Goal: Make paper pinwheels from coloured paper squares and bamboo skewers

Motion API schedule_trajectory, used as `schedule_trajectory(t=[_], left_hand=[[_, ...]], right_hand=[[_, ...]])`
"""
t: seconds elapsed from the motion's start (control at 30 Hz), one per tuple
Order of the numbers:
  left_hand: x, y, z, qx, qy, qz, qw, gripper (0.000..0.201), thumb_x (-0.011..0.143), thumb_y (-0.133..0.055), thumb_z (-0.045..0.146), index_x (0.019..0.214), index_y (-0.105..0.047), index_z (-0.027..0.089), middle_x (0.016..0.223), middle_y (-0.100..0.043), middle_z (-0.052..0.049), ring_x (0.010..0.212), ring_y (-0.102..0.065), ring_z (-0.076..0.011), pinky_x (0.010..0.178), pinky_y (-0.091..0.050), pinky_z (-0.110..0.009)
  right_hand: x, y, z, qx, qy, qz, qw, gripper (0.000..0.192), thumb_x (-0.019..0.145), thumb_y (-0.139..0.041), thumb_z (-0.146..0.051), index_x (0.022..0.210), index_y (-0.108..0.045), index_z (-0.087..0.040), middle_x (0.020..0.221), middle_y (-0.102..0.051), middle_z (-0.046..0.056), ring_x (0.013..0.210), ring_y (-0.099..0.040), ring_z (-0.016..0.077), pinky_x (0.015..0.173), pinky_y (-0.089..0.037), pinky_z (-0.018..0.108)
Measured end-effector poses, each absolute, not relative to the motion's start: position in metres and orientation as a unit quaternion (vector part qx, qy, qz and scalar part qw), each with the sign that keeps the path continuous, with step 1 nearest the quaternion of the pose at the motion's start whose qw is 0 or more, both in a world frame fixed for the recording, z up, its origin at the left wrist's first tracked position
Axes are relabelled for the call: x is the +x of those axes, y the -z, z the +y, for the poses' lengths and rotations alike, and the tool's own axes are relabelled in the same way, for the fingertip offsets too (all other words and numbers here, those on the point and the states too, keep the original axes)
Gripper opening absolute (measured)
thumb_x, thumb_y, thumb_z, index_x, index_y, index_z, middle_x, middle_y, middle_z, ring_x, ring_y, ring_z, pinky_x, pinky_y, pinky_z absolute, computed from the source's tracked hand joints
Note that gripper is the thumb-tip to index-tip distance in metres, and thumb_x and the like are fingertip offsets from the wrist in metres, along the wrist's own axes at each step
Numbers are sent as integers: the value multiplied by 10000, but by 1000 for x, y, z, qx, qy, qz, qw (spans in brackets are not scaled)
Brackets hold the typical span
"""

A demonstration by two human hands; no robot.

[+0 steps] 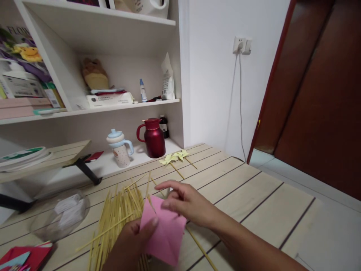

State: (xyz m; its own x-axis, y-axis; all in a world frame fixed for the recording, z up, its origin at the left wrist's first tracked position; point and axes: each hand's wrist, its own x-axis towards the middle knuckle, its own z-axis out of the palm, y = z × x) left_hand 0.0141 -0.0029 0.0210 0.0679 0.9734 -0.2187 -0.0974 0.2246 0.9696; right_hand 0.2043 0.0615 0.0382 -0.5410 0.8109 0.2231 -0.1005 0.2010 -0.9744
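Note:
A square of pink paper (166,235), with crease lines and a slit at its upper edge, is held in my left hand (135,241), thumb on top. My right hand (188,201) hovers over the paper's upper right side, index finger stretched out and the others bent, with nothing visible in it. Whether its thumb touches the paper I cannot tell. Beneath and to the left of the paper lies a pile of thin yellow sticks (121,210). One loose stick (201,246) reaches out below my right wrist.
Two pale yellow paper pinwheels (175,156) on sticks lie near the back edge of the slatted table. A clear bowl (60,214) with white packets sits left, near red paper (25,258). A cup (120,148) and red jug (154,139) stand on the shelf behind.

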Motion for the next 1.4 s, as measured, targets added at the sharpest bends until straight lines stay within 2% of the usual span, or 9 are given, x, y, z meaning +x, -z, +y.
schedule_trajectory(t=[0.1, 0.17, 0.27, 0.33, 0.53, 0.8, 0.93, 1.13, 1.4], left_hand=[[11, -26, -2, 401, -495, 486, 599, 315, 796, -684, 415, 921, -770, 139, 800, -740, -80, 675, -615, -181, 659, -491, -281], [10, -28, -2, 362, -514, 472, 618, 321, 799, -687, 408, 932, -765, 126, 862, -749, -82, 667, -613, -159, 661, -496, -262], [11, -32, -2, 297, -548, 433, 652, 319, 778, -725, 360, 998, -750, 130, 911, -758, -81, 766, -663, -179, 731, -519, -264], [12, -34, -2, 265, -566, 409, 665, 342, 767, -743, 327, 1047, -734, 130, 929, -761, -91, 849, -688, -210, 775, -536, -288], [9, -33, 2, 233, -612, 385, 650, 357, 784, -729, 243, 1120, -692, 126, 1024, -757, -107, 939, -705, -227, 857, -552, -327], [9, -32, 1, 205, -632, 373, 648, 401, 808, -700, 218, 1193, -645, 123, 1079, -750, -121, 995, -702, -249, 885, -566, -365], [11, -34, 2, 203, -650, 397, 615, 406, 802, -702, 178, 1195, -630, 110, 1101, -741, -141, 1011, -700, -258, 886, -571, -385], [12, -32, 1, 188, -654, 361, 638, 380, 836, -666, 210, 1200, -623, 111, 1078, -747, -135, 1014, -699, -252, 886, -570, -372], [19, -37, 0, 168, -624, 336, 685, 281, 850, -627, 206, 1098, -685, 87, 923, -773, -126, 842, -734, -239, 819, -580, -358]], right_hand=[[204, -37, 64, -294, -522, -622, 504, 248, 925, -550, -313, 1129, -650, -215, 737, -582, -24, 586, -543, 103, 529, -389, 226], [204, -36, 65, -301, -487, -627, 528, 223, 922, -557, -312, 1087, -666, -210, 814, -605, 0, 607, -568, 113, 546, -412, 243], [201, -36, 61, -289, -397, -693, 528, 181, 854, -653, -220, 1022, -717, -242, 953, -592, 27, 764, -575, 148, 678, -473, 288], [197, -36, 55, -271, -357, -736, 507, 237, 843, -639, -141, 1015, -737, -271, 1025, -550, 42, 895, -564, 177, 755, -486, 312], [192, -35, 47, -259, -332, -759, 497, 388, 819, -601, -31, 1059, -730, -308, 1120, -470, 59, 1082, -508, 217, 796, -493, 318], [192, -34, 47, -273, -313, -773, 480, 331, 809, -636, -46, 988, -753, -299, 925, -424, 23, 873, -510, 186, 693, -482, 302], [190, -31, 46, -272, -306, -791, 455, 382, 801, -611, -7, 1006, -740, -302, 907, -450, 18, 853, -509, 181, 694, -467, 300], [190, -31, 45, -280, -290, -811, 424, 439, 753, -641, 25, 1068, -710, -273, 931, -456, 25, 835, -504, 181, 703, -458, 308], [190, -24, 48, -284, -267, -799, 459, 427, 779, -624, 31, 1047, -729, -285, 911, -433, 17, 881, -523, 186, 750, -467, 310]])
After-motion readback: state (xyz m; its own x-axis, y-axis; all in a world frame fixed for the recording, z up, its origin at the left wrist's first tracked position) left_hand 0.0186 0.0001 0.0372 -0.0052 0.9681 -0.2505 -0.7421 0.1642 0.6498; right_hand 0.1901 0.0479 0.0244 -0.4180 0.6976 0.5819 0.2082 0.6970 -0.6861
